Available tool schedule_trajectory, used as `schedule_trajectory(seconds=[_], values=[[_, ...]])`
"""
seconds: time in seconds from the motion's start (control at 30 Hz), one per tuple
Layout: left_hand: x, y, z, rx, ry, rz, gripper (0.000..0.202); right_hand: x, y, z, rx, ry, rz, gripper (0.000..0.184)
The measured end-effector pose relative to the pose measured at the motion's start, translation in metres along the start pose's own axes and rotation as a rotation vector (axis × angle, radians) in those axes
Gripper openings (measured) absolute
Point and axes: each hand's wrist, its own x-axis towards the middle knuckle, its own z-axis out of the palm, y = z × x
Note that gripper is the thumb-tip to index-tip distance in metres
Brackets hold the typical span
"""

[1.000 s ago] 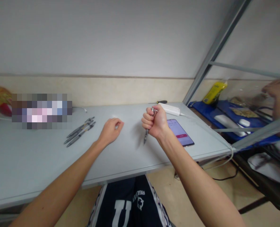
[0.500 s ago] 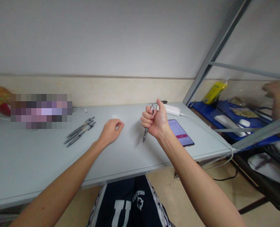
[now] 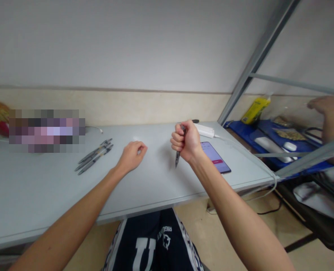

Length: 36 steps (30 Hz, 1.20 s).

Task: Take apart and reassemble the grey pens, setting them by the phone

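Note:
My right hand [image 3: 186,141] is raised over the desk, its fist wrapped round a grey retractable pen [image 3: 177,159]. The pen's tip points down below the fingers, and the thumb lies folded at its upper end. My left hand [image 3: 131,155] rests on the desk with its fingers curled in and the thumb meeting them; nothing shows between them. To the left of that hand, several similar grey pens [image 3: 95,157] lie side by side at a slant.
Just right of my right hand, a phone [image 3: 216,158] with a lit screen lies on the white desk [image 3: 144,192]. Behind it sit a white power strip [image 3: 205,131] and its cable. A metal frame post [image 3: 240,82] rises at the right, where another person's arm [image 3: 332,124] shows.
The thumb of my right hand has folded down from upright onto the pen's upper end. The fist has turned slightly and the pen's tip has shifted right. My left hand stays in place.

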Motion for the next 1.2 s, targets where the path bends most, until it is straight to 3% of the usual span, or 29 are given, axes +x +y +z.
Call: schedule_trajectory(seconds=[0.23, 0.37, 0.47, 0.53, 0.63, 0.77, 0.97, 1.2], values=[[0.0, 0.002, -0.001, 0.003, -0.016, -0.003, 0.024, 0.002, 0.001, -0.001, -0.094, 0.012, 0.008, 0.045], [-0.002, 0.006, -0.007, 0.145, -0.016, -0.084, 0.022, 0.009, 0.015, -0.009, -0.294, 0.104, -0.023, 0.03], [-0.004, 0.008, -0.013, 0.31, 0.02, -0.204, 0.023, 0.015, 0.031, -0.02, -0.694, 0.141, -0.089, 0.011], [-0.005, 0.007, -0.016, 0.401, 0.047, -0.276, 0.025, 0.018, 0.04, -0.028, -1.027, 0.122, -0.087, 0.019], [-0.007, 0.004, -0.019, 0.513, 0.081, -0.332, 0.031, 0.02, 0.048, -0.038, -1.571, 0.128, -0.213, 0.019], [-0.008, 0.0, -0.026, 0.585, 0.068, -0.382, 0.035, 0.02, 0.053, -0.048, -1.963, 0.222, -0.236, 0.023], [-0.008, -0.003, -0.031, 0.603, 0.013, -0.435, 0.033, 0.019, 0.051, -0.069, -2.232, 0.39, -0.35, 0.026], [-0.008, -0.007, -0.029, 0.583, -0.087, -0.432, 0.037, 0.02, 0.033, -0.086, -2.325, 0.35, -0.405, 0.028]])
